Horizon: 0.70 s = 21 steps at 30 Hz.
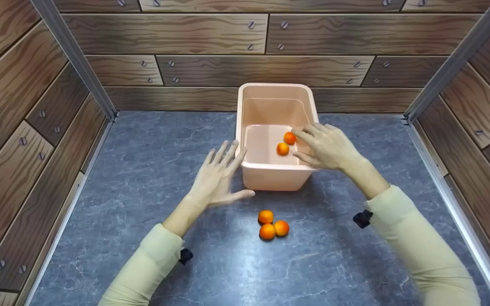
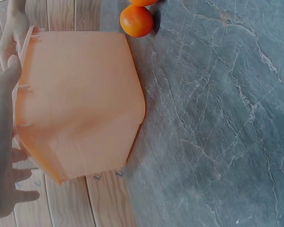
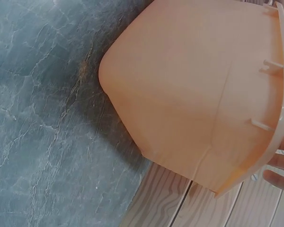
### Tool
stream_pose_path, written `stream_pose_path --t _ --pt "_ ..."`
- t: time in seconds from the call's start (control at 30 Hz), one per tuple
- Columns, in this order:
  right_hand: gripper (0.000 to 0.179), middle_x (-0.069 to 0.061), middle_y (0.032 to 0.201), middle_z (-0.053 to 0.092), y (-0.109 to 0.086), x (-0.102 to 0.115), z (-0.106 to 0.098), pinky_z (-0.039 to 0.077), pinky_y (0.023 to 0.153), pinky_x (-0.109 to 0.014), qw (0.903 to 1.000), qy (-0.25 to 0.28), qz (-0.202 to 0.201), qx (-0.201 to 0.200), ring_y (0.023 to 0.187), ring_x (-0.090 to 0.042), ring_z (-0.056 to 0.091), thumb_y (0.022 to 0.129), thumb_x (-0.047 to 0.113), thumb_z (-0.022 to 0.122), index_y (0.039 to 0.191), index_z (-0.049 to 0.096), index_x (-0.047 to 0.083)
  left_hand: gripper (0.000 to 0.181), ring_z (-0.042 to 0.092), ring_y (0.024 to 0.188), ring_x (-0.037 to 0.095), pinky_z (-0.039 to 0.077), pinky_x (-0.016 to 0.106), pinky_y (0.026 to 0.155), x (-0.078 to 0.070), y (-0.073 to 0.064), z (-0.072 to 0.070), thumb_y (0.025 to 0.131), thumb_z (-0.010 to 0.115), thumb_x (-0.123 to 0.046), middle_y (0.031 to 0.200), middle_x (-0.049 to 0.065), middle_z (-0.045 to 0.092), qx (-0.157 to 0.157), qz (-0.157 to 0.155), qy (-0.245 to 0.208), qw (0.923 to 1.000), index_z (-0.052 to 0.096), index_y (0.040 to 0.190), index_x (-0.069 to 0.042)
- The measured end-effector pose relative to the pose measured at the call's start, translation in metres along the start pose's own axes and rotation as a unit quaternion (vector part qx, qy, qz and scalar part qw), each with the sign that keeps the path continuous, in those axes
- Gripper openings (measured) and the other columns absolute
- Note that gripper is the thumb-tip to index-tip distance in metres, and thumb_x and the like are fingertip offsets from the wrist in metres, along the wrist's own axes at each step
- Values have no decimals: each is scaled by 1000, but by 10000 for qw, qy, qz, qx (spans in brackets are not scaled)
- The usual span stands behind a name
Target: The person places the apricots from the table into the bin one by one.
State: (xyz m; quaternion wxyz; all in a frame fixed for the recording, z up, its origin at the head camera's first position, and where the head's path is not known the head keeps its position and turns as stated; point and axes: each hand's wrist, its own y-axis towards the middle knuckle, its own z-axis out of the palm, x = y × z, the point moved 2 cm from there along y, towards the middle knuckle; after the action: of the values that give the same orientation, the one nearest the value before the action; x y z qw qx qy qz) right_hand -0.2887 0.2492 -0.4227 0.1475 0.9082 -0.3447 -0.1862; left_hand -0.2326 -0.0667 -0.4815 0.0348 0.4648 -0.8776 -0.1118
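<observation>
A pale peach plastic bin [image 1: 277, 167] stands in the middle of the head view, with two small oranges [image 1: 283, 149] on its floor. Over its right rim reaches my right hand [image 1: 330, 146], fingers spread and loosely bent, holding nothing. The fingertips are close to the farther orange [image 1: 289, 138] inside; whether they touch it I cannot tell. My left hand [image 1: 217, 178] is spread beside the bin's left rim, its fingertips at or very near that edge. Three more oranges [image 1: 267, 232] lie together on the tabletop in front of the bin. The left wrist view shows the bin's outer side [image 2: 80, 94].
The grey marble-patterned tabletop [image 1: 164, 170] is enclosed by wood-patterned walls [image 1: 211, 34] at the back and on both sides. Metal posts [image 1: 79, 59] rise at the back corners, and a metal rail [image 1: 462, 212] runs along the right edge.
</observation>
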Motion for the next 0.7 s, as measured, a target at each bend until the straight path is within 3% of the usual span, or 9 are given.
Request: stream_pose_path --t 0.27,0.5,0.7 --pt "63 -13 125 73 -8 10 -13 60 78 -48 9998 90 -158 -15 102 -36 72 95 54 68 142 64 13 117 23 164 38 30 58 129 1 1 0 85 49 -91 179 12 16 -3 8 6 10000 13 172 -21" --pt "62 -12 114 74 -16 24 -22 61 76 -46 9976 16 -464 -506 93 -33 71 93 52 72 140 66 12 117 22 165 37 33 59 128 0 0 0 84 50 -91 179 11 16 -1 -35 -29 10000 14 171 -21" --pt "66 -11 113 75 -25 40 -26 60 72 -42 9949 24 -714 -711 88 -31 70 85 50 80 138 68 11 117 22 165 37 32 59 128 0 0 -1 85 50 -90 179 11 16 9 -26 -46 10000 14 171 -21"
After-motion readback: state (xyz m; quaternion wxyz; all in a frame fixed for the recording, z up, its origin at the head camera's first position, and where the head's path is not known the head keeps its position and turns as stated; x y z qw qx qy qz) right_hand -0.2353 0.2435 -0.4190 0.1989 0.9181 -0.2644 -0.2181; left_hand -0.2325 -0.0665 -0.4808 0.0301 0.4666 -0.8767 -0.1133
